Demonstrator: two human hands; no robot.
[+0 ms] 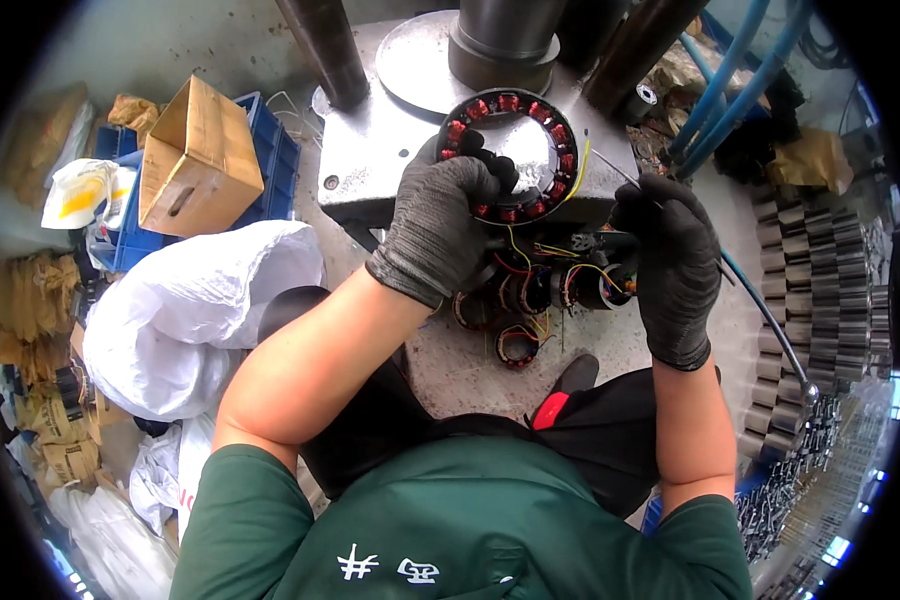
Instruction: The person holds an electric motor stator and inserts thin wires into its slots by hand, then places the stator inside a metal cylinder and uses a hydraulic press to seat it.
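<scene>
My left hand [432, 222], in a black glove, grips a ring-shaped motor stator [566, 152] by its left side, fingers reaching into the opening. Red-copper coils line the ring, and yellow wire leads hang from its edge. The ring is tilted up in front of the metal press bed. Closed around a thin metal rod [615, 168] is my right hand [676, 265], also gloved in black. The rod's tip points at the ring's right side, near a yellow lead, and seems apart from it. Below the hands, several smaller wound stators [517, 346] with coloured leads lie near the floor.
A press with a pale metal bed [355, 180] and dark columns [327, 55] stands ahead. At right are a ball-ended lever [776, 325], blue hoses [735, 90] and stacked metal cylinders [820, 290]. A cardboard box [205, 165], blue crate [282, 160] and white sack [195, 310] are left.
</scene>
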